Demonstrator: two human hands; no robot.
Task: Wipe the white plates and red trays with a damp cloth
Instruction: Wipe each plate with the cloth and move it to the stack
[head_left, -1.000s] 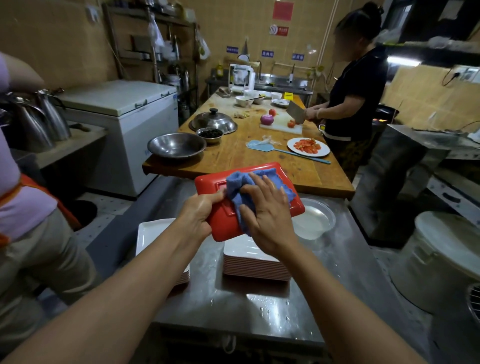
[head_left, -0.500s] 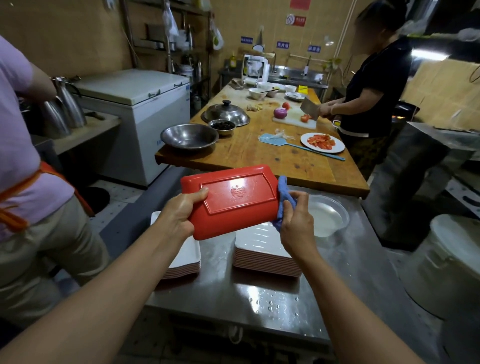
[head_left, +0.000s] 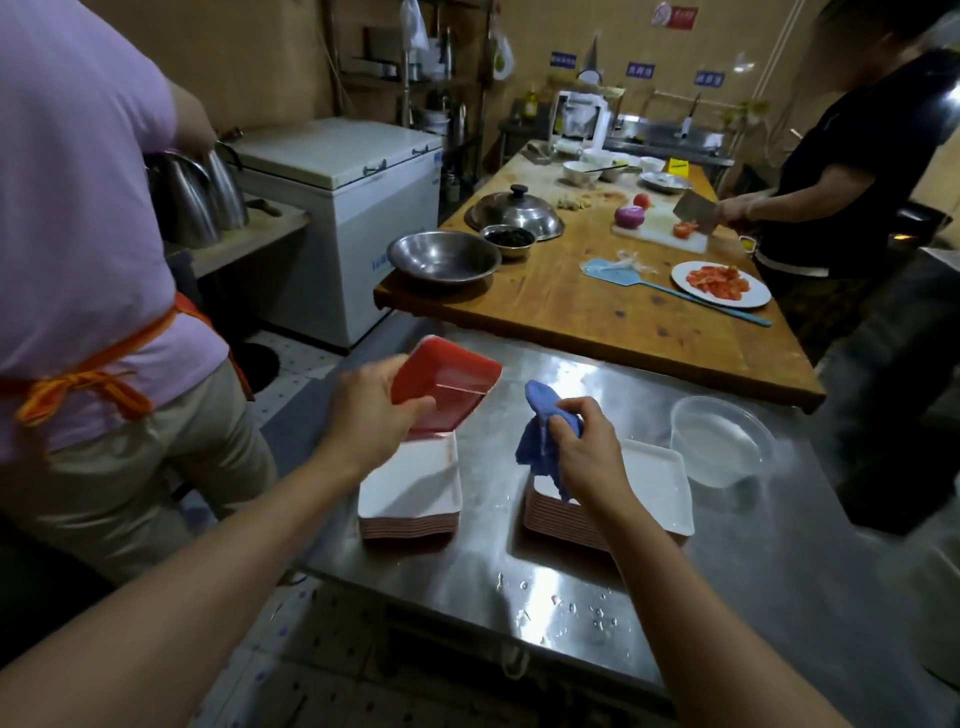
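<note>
We see a glossy red tray, rectangular with rounded corners and a raised rim, tilted in the air over the left stack of trays, whose top piece shows a smooth white inside and whose edges show thin red and white layers. Our left hand grips the tray's near left edge, thumb on top and fingers curled beneath. Our right hand pinches a crumpled blue cloth, soft and bunched, which hangs down just over the left end of the right stack. Both stacks sit on a shiny stainless steel table speckled with water drops near its front edge. On the right, a clear round plastic bowl holds water. Beyond, a wooden table carries an empty steel bowl, a small steel bowl of something dark, and a white plate of cut tomato.
</note>
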